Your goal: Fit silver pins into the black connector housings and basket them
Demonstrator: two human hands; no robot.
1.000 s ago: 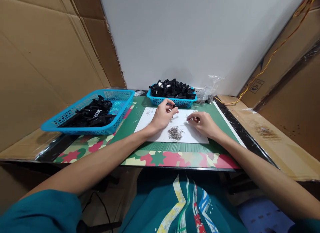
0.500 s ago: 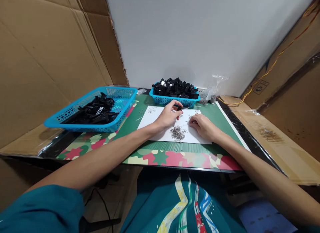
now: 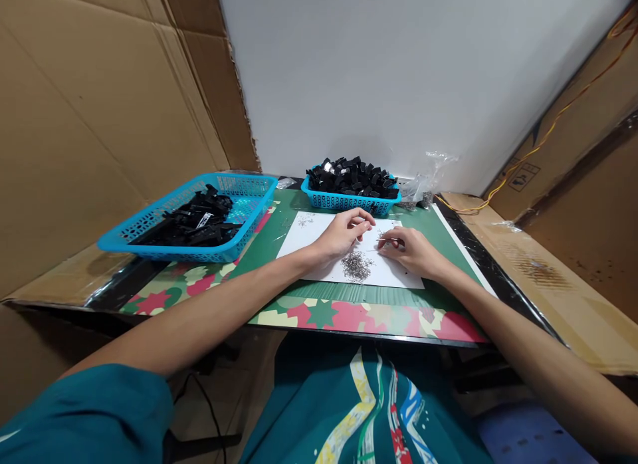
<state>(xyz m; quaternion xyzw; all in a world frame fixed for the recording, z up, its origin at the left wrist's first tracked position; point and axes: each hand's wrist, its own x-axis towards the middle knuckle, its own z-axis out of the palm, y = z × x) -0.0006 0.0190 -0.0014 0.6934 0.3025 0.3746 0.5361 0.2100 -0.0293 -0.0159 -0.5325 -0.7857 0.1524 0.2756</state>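
Note:
My left hand (image 3: pixel 343 232) is over the white sheet (image 3: pixel 314 241), its fingers curled in toward the thumb. Whatever sits between those fingertips is hidden or too small to name. Just to its right, my right hand (image 3: pixel 406 248) pinches a thin metal tool that looks like tweezers (image 3: pixel 383 240), pointing left. A pile of tiny metal pieces (image 3: pixel 357 267) lies on the sheet below and between both hands. A few more such pieces (image 3: pixel 305 219) are scattered at the sheet's far left corner.
A blue basket (image 3: pixel 329 199) heaped with small black parts (image 3: pixel 351 175) stands behind the sheet. At left is a larger blue basket (image 3: pixel 174 254) with longer black parts (image 3: pixel 194 221). Clear plastic bags (image 3: pixel 421 188) lie at back right. Cardboard walls (image 3: pixel 109 85) flank the table.
The black part seen in my left fingers is no longer visible there. My left hand has shifted slightly right, its fingers now closer together. My right hand stays almost in place.

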